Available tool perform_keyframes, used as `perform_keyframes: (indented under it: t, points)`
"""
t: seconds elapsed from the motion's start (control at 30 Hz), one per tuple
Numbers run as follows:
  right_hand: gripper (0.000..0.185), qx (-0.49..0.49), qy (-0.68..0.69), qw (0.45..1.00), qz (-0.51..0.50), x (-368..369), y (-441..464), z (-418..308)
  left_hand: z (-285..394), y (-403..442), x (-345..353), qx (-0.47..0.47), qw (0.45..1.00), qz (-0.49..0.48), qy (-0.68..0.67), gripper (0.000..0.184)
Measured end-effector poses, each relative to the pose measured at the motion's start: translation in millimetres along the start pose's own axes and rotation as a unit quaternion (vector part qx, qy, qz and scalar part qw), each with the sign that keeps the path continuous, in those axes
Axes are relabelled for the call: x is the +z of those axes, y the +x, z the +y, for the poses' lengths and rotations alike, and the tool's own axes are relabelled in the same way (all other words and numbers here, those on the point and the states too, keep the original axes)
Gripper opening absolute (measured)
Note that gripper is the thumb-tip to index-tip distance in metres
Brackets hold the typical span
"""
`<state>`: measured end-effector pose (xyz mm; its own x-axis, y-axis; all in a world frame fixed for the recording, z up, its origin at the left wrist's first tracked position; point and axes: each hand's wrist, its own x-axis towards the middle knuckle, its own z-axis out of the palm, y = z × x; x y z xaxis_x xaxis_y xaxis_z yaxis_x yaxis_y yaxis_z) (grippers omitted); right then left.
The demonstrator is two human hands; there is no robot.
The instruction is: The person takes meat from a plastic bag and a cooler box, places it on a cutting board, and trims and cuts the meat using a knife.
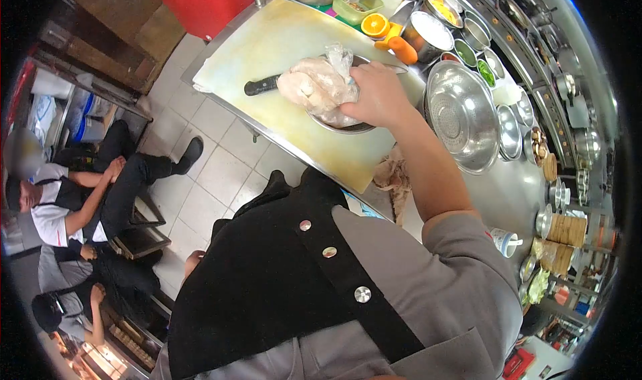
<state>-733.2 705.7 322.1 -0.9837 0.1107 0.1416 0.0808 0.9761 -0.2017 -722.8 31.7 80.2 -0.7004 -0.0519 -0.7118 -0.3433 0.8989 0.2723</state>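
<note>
My right hand [378, 92] grips the side of a clear plastic bag of pale raw meat [311, 89], which looks like chicken. The bag rests in a round metal bowl [344, 127], mostly hidden beneath it. Under the bowl lies a large yellowish-white cutting board [247, 52]. A knife with a black handle [262, 85] sits beside the bag, its blade covered by it. Only a small part of my left hand [194, 262] shows low beside my black apron, away from the board; its fingers cannot be made out.
Right of the board stands a big metal colander [463, 116]. An orange half [375, 25], an orange-handled tool [402, 49] and several small bowls line the back. A brown cloth [393, 176] hangs at the counter edge. Two people [67, 199] sit at left.
</note>
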Motion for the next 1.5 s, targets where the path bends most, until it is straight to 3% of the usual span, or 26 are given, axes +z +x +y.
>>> perform_keyframes:
  t: [0.07,0.17,0.27,0.37,0.6,0.73,0.83,0.87,0.93,1.07,1.1,1.17,1.23,1.33,1.4,1.47,1.5]
  points:
    - [0.057,0.032,0.002,0.999,0.0,-1,0,-7,8,38,-11,0.026,0.997,0.015,0.068,0.044]
    - [0.06,0.112,0.015,0.993,0.022,8,-3,-10,-9,111,-17,0.104,0.994,-0.003,-0.025,0.046]
    - [0.06,0.162,0.028,0.985,0.044,10,-1,-22,50,95,-47,0.153,0.987,0.008,0.052,0.043]
    - [0.058,0.234,0.003,0.969,0.078,15,-1,-40,20,155,-51,0.126,0.986,-0.045,-0.095,0.038]
    - [0.061,0.415,-0.04,0.896,0.152,25,3,-88,-39,251,-142,0.12,0.987,-0.05,0.091,0.037]
    - [0.095,0.499,0.048,0.844,0.19,46,-8,-77,-45,304,-206,0.124,0.973,-0.004,0.196,0.036]
    - [0.106,0.534,0.088,0.832,0.123,31,-8,-75,-17,341,-236,0.189,0.957,0.032,0.217,0.036]
    - [0.107,0.543,0.094,0.83,0.087,25,-9,-76,-7,355,-243,0.276,0.942,0.047,0.186,0.037]
    - [0.109,0.554,0.113,0.825,0.015,0,4,-88,35,377,-253,0.287,0.943,0.017,0.168,0.036]
    - [0.084,0.566,0.163,0.808,0.021,-20,17,-101,117,386,-257,0.381,0.917,-0.099,0.06,0.032]
    - [0.077,0.57,0.153,0.806,0.054,-21,19,-101,138,375,-249,0.286,0.949,-0.073,0.109,0.031]
    - [0.062,0.582,0.136,0.793,0.114,-12,17,-108,181,362,-260,0.3,0.943,-0.09,0.112,0.031]
    - [0.05,0.551,0.069,0.819,0.143,-7,17,-112,213,364,-270,0.309,0.938,-0.097,0.124,0.032]
    - [0.035,0.525,0.013,0.841,0.133,-11,22,-118,289,361,-307,0.353,0.92,-0.029,0.166,0.031]
    - [0.03,0.537,0.028,0.833,0.13,-16,27,-124,325,405,-327,0.329,0.942,-0.06,0.01,0.027]
    - [0.021,0.533,0.151,0.794,0.249,-4,23,-123,368,447,-350,0.43,0.893,-0.057,-0.12,0.023]
    - [0.016,0.526,0.208,0.765,0.307,4,21,-124,398,451,-365,0.403,0.903,-0.041,-0.142,0.023]
